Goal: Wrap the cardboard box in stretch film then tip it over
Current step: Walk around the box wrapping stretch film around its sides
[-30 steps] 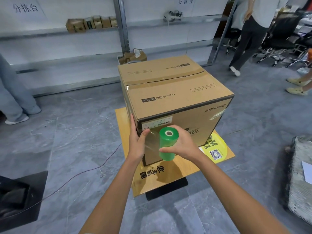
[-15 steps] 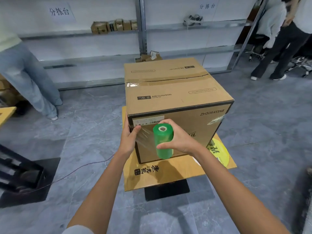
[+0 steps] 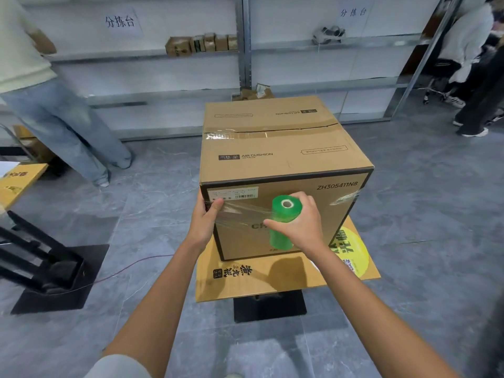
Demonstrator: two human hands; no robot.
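Cardboard box (image 3: 272, 148), taped shut, upright on a small tan worktop (image 3: 261, 279) with a black pedestal base. Left hand (image 3: 206, 222) clasps the box's near-left vertical edge, thumb pinning the clear stretch film (image 3: 242, 214) to the front face, fingers round the corner and out of sight. Right hand (image 3: 302, 227) has fingers curled round the upright green film roll (image 3: 285, 211), just before that face, with the film taut between the hands.

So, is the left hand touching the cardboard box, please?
Touching. The head view shows the left hand gripping the cardboard box corner, thumb pressed against its front face.
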